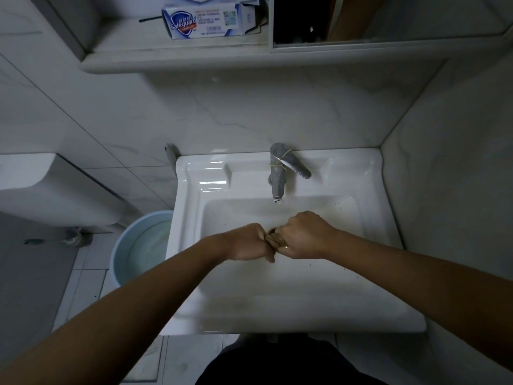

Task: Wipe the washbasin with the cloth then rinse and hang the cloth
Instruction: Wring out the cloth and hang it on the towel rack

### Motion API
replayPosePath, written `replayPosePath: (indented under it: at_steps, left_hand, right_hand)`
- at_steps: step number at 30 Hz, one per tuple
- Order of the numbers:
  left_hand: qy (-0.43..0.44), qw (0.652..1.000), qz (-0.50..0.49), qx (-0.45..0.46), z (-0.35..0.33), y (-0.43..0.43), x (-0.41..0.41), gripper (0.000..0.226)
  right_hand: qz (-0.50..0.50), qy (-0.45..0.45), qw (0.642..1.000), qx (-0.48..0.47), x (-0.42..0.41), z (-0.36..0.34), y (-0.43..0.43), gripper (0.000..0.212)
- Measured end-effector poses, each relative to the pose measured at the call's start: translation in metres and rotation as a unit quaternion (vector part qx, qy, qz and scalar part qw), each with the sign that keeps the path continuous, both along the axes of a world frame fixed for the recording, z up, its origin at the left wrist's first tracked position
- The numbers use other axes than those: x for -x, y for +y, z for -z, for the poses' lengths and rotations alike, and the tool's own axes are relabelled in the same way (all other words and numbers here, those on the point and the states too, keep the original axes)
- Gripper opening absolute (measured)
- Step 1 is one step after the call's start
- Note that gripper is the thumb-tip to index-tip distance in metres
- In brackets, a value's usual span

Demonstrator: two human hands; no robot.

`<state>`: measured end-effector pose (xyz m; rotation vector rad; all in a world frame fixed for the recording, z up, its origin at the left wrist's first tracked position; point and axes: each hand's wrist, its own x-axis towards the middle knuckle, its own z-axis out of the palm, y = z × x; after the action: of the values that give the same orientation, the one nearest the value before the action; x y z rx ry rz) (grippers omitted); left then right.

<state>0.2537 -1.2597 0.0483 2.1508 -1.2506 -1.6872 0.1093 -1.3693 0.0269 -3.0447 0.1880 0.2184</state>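
Your left hand [251,241] and right hand [302,234] both grip the bunched cloth [274,241] at frame centre over the washbasin [277,287], looks like wringing. No water visible from the tap [277,173]. Next, likely hang it; no hanging spot in view.

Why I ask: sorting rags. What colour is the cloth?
Tan-brown; the cloth shows best in the head view.
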Motion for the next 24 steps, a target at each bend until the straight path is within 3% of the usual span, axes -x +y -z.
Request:
replayPosePath:
  at_steps: [4,7,9,11,13,16,20,24]
  left_hand:
    - [0.154,0.976,-0.081,-0.131,0.001,0.014,0.006,0.048]
    - [0.234,0.951,-0.126,-0.156,0.003,0.022,0.01,0.049]
    - [0.197,0.963,-0.16,-0.094,0.006,0.023,0.015,0.041]
    - [0.086,0.977,-0.195,0.014,0.007,0.024,0.022,0.028]
    - [0.066,0.951,-0.29,0.082,0.011,0.031,0.033,0.024]
    - [0.145,0.885,-0.431,0.097,0.018,0.047,0.05,0.031]
    - [0.298,0.802,-0.515,0.058,0.021,0.062,0.058,0.044]
    - [0.224,0.821,-0.512,0.114,0.025,0.075,0.065,0.052]
  right_hand:
    - [0.0,-0.007,1.0,-0.006,0.004,0.0,0.008,0.056]
    - [-0.015,-0.018,1.0,0.011,0.006,0.003,0.009,0.042]
    - [0.011,-0.014,1.0,0.002,0.005,0.005,0.004,0.025]
    - [0.109,0.03,0.991,-0.068,0.007,0.005,0.0,0.019]
    - [0.202,0.036,0.965,-0.163,0.015,0.006,0.0,0.024]
    - [0.302,0.01,0.907,-0.294,0.032,0.007,0.015,0.033]
    - [0.37,-0.085,0.828,-0.412,0.046,0.011,0.055,0.033]
    - [0.365,-0.088,0.814,-0.444,0.052,0.018,0.077,0.026]
